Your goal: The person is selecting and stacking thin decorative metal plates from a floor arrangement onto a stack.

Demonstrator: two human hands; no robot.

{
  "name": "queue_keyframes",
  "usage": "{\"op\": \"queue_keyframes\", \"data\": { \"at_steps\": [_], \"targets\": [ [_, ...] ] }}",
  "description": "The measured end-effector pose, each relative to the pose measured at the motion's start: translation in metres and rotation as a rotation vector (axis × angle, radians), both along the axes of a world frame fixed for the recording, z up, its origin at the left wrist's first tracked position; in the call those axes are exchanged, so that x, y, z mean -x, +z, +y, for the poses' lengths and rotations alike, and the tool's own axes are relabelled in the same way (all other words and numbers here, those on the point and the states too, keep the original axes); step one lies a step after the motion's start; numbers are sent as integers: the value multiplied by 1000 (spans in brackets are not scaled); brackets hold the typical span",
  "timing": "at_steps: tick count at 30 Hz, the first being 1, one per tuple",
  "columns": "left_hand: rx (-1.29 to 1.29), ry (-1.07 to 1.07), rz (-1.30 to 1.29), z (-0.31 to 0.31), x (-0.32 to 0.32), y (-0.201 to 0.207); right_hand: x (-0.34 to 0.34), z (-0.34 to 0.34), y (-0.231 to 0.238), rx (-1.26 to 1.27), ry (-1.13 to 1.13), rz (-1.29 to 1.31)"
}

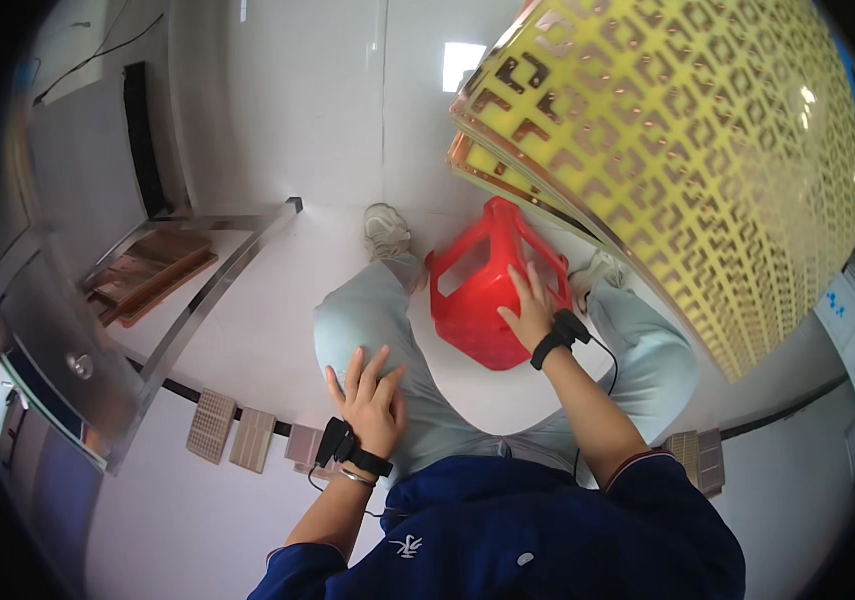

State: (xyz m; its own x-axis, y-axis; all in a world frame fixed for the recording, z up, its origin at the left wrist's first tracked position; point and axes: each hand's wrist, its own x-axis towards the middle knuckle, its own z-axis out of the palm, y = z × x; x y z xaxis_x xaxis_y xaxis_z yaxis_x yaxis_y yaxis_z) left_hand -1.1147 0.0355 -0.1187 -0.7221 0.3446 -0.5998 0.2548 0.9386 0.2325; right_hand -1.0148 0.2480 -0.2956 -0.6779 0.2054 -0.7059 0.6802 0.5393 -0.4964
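A red plastic stool (469,325) stands between my legs, tilted in view, with open gaps in its sides. My right hand (535,318) is over the stool's right side, fingers stretched out and nothing held; whether it presses on the plastic I cannot tell. My left hand (371,402) lies at my left thigh (362,320) with its fingers spread and empty. Each wrist wears a black strap with a small box and a thin cable. To the upper right, a large yellow panel with copper-coloured patterns (697,170) overhangs the area beyond my right hand.
Beneath the large panel, the edge of another yellow panel (507,172) shows. A metal frame (209,310) rises at the left, near a stack of copper-coloured sheets (157,270). Several small patterned boards (251,440) lean along the lower left. White sheets (852,325) hang at the far right.
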Motion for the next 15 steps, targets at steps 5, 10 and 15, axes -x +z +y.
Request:
{"op": "queue_keyframes", "data": {
  "at_steps": [5, 10, 15],
  "targets": [
    [-30, -23, 91, 11, 6, -30, -26, -10, -23, -27, 103, 5],
    [-141, -59, 219, 32, 32, -66, -36, 1, -20, 144, 70, 28],
    [-258, -132, 330, 54, 58, -104, -46, -10, -40, 183, 201, -115]
  ]
}}
